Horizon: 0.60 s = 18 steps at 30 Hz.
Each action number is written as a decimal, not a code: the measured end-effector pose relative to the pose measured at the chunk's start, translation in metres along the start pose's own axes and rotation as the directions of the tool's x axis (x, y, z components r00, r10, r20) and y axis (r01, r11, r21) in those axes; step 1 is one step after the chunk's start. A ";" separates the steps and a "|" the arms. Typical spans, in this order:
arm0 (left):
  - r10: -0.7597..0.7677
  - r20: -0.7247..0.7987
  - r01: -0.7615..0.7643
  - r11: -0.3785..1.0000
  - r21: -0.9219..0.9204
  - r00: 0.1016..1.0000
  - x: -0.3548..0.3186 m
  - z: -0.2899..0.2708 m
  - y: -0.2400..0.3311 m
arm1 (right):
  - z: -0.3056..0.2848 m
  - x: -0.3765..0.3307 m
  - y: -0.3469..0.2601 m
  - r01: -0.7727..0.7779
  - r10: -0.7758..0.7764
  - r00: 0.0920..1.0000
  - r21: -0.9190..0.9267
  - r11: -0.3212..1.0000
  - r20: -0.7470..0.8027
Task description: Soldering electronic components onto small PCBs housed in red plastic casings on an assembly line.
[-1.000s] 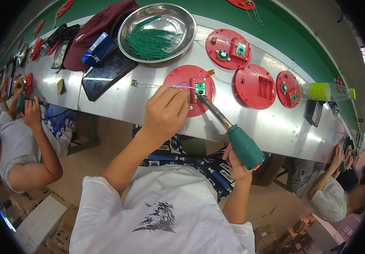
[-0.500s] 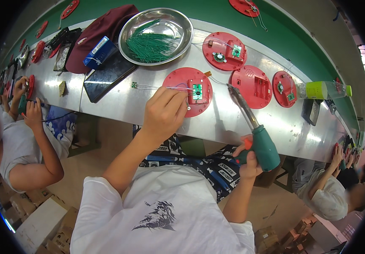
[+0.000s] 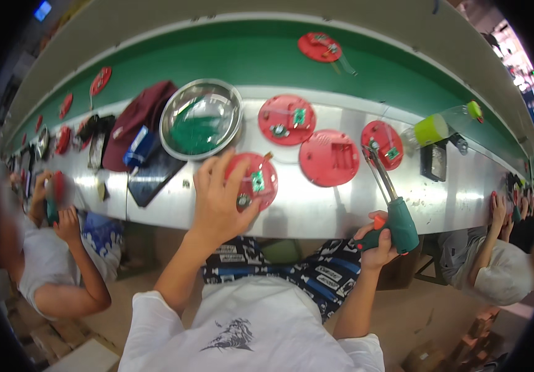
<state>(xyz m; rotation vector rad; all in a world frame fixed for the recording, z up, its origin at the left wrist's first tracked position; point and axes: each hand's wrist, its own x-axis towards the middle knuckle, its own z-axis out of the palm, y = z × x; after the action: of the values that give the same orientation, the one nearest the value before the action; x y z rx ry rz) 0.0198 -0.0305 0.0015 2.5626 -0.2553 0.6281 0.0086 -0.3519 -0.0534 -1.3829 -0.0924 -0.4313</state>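
My left hand is curled over the left side of a red round plastic housing, with fingers near its far edge and the thumb near its close edge. A small green circuit board sits inside that housing. In my right hand is a green soldering gun, its orange-red trigger under my finger and its metal tip pointing up and away. The tip overlaps the edge of another red housing in view; whether they touch, I cannot tell. Between the hands lies a red housing with an uncovered rectangular compartment.
A steel bowl of green wires stands behind my left hand. Left of it are a maroon cap, a blue box and a dark flat tablet-like thing. Another housing, a bottle and a green belt lie beyond. People work on both sides.
My left hand has gone from pinching at the wires and board to spreading around the housing. The soldering gun tip has swung away from that housing. The whole view has shifted.
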 end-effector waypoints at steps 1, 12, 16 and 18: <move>0.033 0.182 -0.034 0.999 0.002 0.983 0.003 0.002 -0.005 | -0.005 0.006 0.003 0.012 -0.011 0.999 0.024 1.000 -0.038; 0.158 0.244 -0.182 0.980 0.079 0.957 0.217 0.065 -0.056 | -0.033 0.012 0.016 -0.116 0.230 0.870 0.273 0.955 -0.437; 0.198 0.030 -0.192 0.885 0.425 0.980 0.295 0.136 -0.176 | -0.016 0.020 0.021 -0.084 0.196 0.889 0.274 0.958 -0.415; 0.193 -0.053 -0.170 0.942 0.289 0.980 0.343 0.169 -0.207 | -0.010 0.024 0.022 0.002 0.133 0.916 0.335 0.942 -0.379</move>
<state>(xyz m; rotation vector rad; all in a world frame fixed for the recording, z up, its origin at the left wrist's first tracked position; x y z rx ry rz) 0.4449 0.0423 -0.0514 2.7998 -0.4046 0.8929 0.0361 -0.3649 -0.0685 -0.9437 0.2094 -0.6040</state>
